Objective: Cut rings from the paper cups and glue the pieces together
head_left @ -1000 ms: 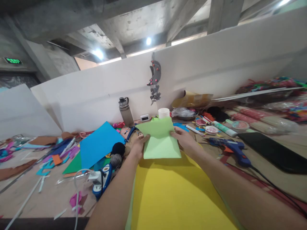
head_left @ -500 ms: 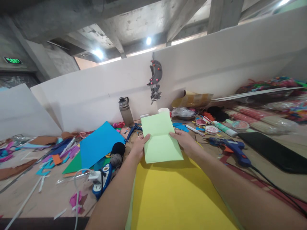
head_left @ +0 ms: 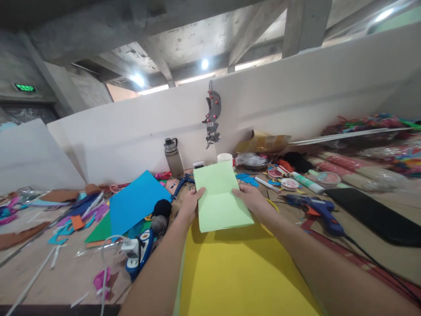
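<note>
The pale green rectangular paper [head_left: 224,210], creased across, is between the hands, neither being nearer, over the far part of the large yellow sheet [head_left: 243,276]. Left hand [head_left: 190,203] and right hand [head_left: 251,197] each pinch one long edge. Its long axis points away from the body, slightly leftward.

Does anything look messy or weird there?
Yes, the left of the table looks messy: a crumpled pink scrap lies near the front edge, with colored scraps scattered behind. The light green sheet in the left hand and right hand has a crease across it.
</note>
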Demonstrator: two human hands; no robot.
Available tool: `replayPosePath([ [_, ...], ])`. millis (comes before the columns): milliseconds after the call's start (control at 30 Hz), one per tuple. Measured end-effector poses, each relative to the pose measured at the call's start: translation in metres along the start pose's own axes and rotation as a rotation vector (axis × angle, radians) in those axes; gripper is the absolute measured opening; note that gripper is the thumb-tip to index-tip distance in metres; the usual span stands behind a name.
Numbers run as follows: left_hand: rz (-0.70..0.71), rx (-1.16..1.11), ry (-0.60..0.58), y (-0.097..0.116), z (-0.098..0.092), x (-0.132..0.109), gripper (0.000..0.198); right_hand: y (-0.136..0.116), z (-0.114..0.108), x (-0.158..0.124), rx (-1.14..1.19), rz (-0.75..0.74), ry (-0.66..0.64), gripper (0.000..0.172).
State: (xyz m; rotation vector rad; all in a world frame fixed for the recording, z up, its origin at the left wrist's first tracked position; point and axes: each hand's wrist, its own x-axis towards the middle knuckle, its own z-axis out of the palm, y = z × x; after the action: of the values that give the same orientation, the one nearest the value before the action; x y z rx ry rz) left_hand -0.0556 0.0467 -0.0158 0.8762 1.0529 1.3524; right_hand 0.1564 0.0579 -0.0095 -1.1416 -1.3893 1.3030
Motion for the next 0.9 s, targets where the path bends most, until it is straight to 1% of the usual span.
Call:
replayPosePath([
  [67, -0.004, -0.02, 0.004, 0.0, -0.002, 0.002, 0.035, 0.0, 0.001, -0.001, -0.007, 0.02, -0.021, 0.015],
  [167, -0.012, 0.016, 0.036, 0.001, -0.004, 0.002, 0.03, -0.002, 0.005, -0.002, -0.019, 0.026, -0.031, 0.02],
  [200, -0.022, 0.033, 0.031, 0.002, -0.004, 0.002, 0.029, -0.002, 0.006, -0.002, -0.029, 0.024, -0.026, 0.022],
  [333, -0.092, 0.076, -0.087, 0.006, -0.001, -0.004, 0.035, -0.005, 0.003, -0.001, -0.114, 0.023, -0.008, 0.03],
  [367, -0.103, 0.075, -0.098, 0.007, 0.0, -0.005, 0.037, -0.005, 0.001, 0.0, -0.143, 0.024, -0.008, 0.031],
  [467, -0.093, 0.016, -0.057, 0.013, 0.002, -0.006, 0.037, -0.006, -0.001, 0.001, -0.232, 0.024, -0.026, 0.031],
  [567, -0.05, -0.022, 0.005, 0.017, -0.002, -0.003, 0.033, -0.005, 0.001, 0.001, -0.315, 0.028, -0.063, 0.023],
  [667, -0.073, 0.03, 0.054, 0.018, -0.008, 0.001, 0.032, -0.006, 0.003, -0.001, -0.373, 0.026, -0.116, 0.019],
  [767, -0.116, 0.101, 0.107, 0.017, -0.013, 0.003, 0.03, -0.008, 0.002, -0.003, -0.407, 0.017, -0.156, 0.021],
  [900, -0.151, 0.205, 0.1, 0.017, -0.017, 0.003, 0.031, -0.013, 0.001, -0.006, -0.421, 0.017, -0.195, 0.027],
])
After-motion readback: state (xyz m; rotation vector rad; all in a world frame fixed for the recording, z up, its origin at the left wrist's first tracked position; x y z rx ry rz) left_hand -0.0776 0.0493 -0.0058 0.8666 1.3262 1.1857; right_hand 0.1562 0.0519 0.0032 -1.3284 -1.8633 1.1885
